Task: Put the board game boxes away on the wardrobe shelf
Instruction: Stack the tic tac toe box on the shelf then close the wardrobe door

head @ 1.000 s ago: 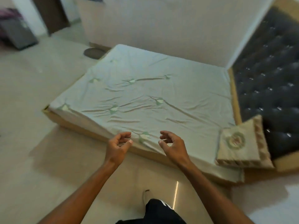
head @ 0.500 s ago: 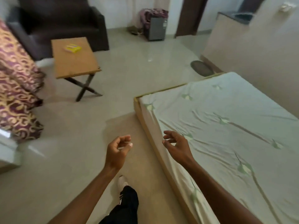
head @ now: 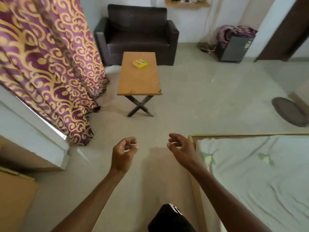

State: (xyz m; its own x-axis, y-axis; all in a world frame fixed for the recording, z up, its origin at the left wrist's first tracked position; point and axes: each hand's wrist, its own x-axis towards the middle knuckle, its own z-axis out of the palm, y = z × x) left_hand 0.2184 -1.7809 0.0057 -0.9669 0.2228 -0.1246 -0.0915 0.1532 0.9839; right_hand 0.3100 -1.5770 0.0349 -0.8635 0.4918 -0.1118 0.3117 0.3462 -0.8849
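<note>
A small yellow board game box [head: 140,63] lies flat on the far half of a wooden folding table [head: 139,81] ahead of me. My left hand [head: 123,153] and my right hand [head: 181,148] are held out over the bare floor, well short of the table. Both hands are empty, with fingers loosely curled and apart. No wardrobe shelf is in view.
A dark sofa [head: 138,33] stands behind the table. A purple and gold curtain [head: 48,64] hangs at the left over a white ledge. The bed [head: 260,174] fills the lower right. A round floor mat [head: 290,113] and a grey cabinet [head: 234,48] are at the right.
My view has swung left from the bed to the table and sofa, so the yellow box now sits ahead. Both hands stay empty in the same pose.
</note>
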